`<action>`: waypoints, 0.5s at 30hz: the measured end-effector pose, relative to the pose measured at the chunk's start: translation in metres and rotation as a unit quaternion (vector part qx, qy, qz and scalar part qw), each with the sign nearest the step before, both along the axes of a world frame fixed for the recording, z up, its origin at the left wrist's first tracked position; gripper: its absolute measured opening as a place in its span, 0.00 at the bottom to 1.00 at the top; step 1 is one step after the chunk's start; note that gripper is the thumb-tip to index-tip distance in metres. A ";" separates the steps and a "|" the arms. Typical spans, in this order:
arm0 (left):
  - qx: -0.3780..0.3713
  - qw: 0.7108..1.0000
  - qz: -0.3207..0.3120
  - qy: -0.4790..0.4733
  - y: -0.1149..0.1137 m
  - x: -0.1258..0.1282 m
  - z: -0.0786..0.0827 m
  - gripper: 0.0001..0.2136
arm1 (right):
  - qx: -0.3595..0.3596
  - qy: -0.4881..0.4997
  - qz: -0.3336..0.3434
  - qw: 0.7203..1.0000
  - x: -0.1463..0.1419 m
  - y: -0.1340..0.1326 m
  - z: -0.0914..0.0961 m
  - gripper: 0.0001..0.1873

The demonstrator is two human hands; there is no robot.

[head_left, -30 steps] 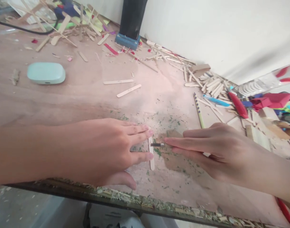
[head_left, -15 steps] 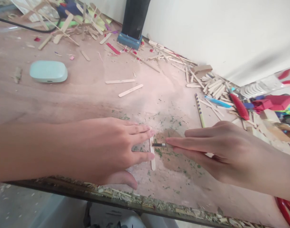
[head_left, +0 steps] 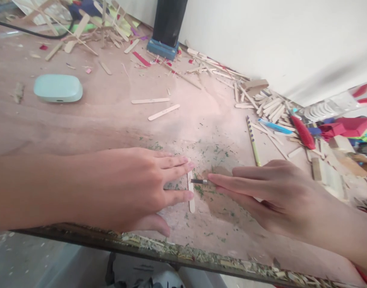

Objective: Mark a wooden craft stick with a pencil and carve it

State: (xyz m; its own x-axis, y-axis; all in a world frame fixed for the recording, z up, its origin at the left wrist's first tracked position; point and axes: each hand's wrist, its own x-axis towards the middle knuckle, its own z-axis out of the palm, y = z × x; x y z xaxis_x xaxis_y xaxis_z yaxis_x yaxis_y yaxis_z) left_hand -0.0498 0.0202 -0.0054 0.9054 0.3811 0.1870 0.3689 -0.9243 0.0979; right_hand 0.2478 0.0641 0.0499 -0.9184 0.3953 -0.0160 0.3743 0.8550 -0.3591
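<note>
Head view: a wooden stick (head_left: 191,206) lies on the worktop (head_left: 117,124) between the hands, one end towards the near edge. The left hand (head_left: 138,188) is spread flat, fingertips pressing the stick at two spots rather than grasping it. The right hand (head_left: 267,192) grips a knife (head_left: 199,181), its tip at the stick between those fingertips. The stick should prove light and stiff, not slippery, but thin enough to split; holding it down towards both ends, fingertips away from the blade, seems soundest. Shavings (head_left: 171,250) line the near edge, below the left thumb. Beyond the stick, green flecks (head_left: 221,150) leave room as far as two loose sticks (head_left: 163,112); a pencil (head_left: 253,144) lies close by the right hand.
</note>
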 end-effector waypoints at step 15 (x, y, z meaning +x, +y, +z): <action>0.006 0.999 -0.002 0.043 0.000 0.001 0.008 0.29 | -0.119 0.135 -0.075 0.981 0.007 -0.004 -0.033 0.16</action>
State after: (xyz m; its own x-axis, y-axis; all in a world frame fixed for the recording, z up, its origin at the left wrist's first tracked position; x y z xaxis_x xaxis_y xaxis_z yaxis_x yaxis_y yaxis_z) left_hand -0.0489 0.0205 0.0029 0.9197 0.3758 0.1132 0.3718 -0.9266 0.0558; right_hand 0.2546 0.0599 0.0172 -0.8331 0.5417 0.1121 0.3533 0.6770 -0.6457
